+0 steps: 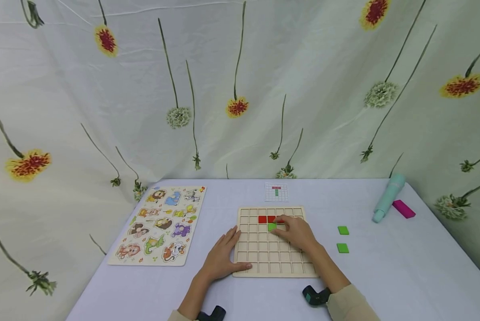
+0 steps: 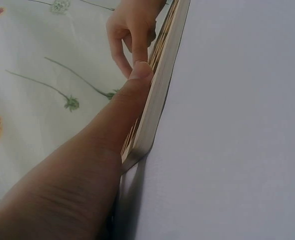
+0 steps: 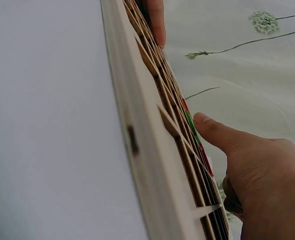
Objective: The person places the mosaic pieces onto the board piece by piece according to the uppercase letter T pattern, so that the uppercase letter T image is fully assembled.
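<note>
A wooden grid board [image 1: 269,263] lies flat on the white table. Two red tiles [image 1: 266,219] sit side by side in its second row, with a green tile [image 1: 271,227] just below them. My right hand [image 1: 293,232] hovers over the board with curled fingers, its thumb and fingertip pinching the green tile; in the right wrist view the thumb of this hand [image 3: 212,132] reaches the green tile's edge [image 3: 190,122]. My left hand [image 1: 223,256] lies flat against the board's left edge, thumb [image 2: 137,75] along the board's side [image 2: 162,90].
A small pattern card [image 1: 276,192] lies behind the board. Two loose green tiles [image 1: 343,230] [image 1: 342,248] lie to the right. Farther right are a teal cylinder [image 1: 388,197] and a magenta block [image 1: 403,208]. An animal puzzle [image 1: 159,225] lies at the left. A flowered curtain hangs behind.
</note>
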`<action>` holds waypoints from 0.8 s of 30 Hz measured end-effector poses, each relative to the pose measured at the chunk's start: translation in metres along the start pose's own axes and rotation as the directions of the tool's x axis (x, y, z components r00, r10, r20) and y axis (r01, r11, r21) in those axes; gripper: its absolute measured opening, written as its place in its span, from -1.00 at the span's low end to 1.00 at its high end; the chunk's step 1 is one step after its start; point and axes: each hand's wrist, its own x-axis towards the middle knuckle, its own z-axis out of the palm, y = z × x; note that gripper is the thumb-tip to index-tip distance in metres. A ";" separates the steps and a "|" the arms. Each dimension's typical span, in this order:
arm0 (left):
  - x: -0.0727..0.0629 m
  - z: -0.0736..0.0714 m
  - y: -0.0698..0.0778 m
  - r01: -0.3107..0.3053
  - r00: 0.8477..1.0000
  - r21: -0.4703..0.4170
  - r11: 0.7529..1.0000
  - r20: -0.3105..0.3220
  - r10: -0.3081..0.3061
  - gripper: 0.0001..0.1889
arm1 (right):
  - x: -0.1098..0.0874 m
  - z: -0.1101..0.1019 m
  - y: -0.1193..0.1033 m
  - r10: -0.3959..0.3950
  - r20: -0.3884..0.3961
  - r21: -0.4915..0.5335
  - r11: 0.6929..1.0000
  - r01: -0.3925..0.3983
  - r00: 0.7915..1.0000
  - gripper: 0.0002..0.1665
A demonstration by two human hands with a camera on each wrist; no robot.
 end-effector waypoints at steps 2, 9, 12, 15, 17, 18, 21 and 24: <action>0.000 0.001 0.000 0.004 1.000 0.000 1.000 0.005 -0.004 0.11 | -0.003 -0.004 0.002 0.003 -0.003 0.018 1.000 -0.003 1.000 -0.59; 0.000 0.003 -0.001 0.003 1.000 0.002 1.000 0.006 -0.003 0.11 | -0.017 -0.023 0.024 0.039 -0.033 0.014 0.999 -0.039 0.999 -0.61; 0.001 0.002 -0.001 0.000 1.000 0.003 1.000 0.000 0.000 0.11 | -0.026 -0.034 0.038 0.057 -0.058 0.000 0.998 -0.058 0.997 -0.60; 0.001 0.002 -0.001 0.009 1.000 0.006 1.000 -0.001 -0.009 0.12 | -0.036 -0.048 0.053 0.072 -0.084 -0.030 0.997 -0.075 0.994 -0.58; 0.001 0.002 -0.002 0.001 1.000 0.018 1.000 -0.004 -0.001 0.12 | -0.043 -0.057 0.064 0.072 -0.099 -0.048 0.996 -0.077 0.992 -0.58; 0.001 0.002 -0.002 -0.004 1.000 0.019 1.000 -0.006 0.004 0.12 | -0.046 -0.062 0.069 0.076 -0.103 -0.057 0.995 -0.082 0.992 -0.58; 0.001 0.002 -0.002 -0.017 1.000 0.024 1.000 -0.012 0.018 0.11 | -0.056 -0.075 0.084 0.086 -0.115 -0.072 0.993 -0.094 0.990 -0.59; 0.000 0.002 -0.001 -0.020 1.000 0.019 1.000 -0.018 0.020 0.10 | -0.066 -0.088 0.097 0.111 -0.124 -0.076 0.990 -0.121 0.986 -0.59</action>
